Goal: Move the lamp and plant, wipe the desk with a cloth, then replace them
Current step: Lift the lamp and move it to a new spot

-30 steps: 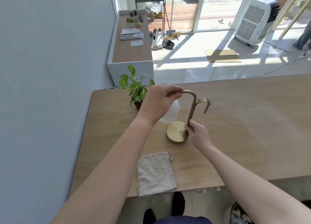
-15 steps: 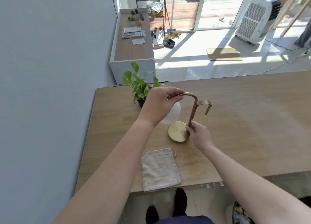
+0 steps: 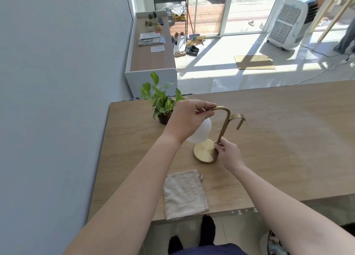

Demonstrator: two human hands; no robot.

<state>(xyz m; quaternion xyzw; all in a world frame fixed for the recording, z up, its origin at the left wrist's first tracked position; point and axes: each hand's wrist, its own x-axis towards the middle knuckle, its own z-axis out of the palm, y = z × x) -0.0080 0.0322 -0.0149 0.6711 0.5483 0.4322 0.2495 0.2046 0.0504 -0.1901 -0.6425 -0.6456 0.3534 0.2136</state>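
A brass lamp with a round base and a white globe shade stands on the wooden desk. My left hand grips the curved top of the lamp arm, above the shade. My right hand pinches the stem just above the base. A small green plant in a dark pot sits behind and left of the lamp, partly hidden by my left hand. A beige folded cloth lies flat near the desk's front edge, below the lamp.
A blue-grey wall runs along the desk's left side. Behind the desk stands a long low cabinet with papers and small pots. A white air cooler and a doormat are on the sunlit floor.
Both hands keep the same hold on the lamp. The view has shifted slightly, so the desk and its things sit a little higher and further right in frame.
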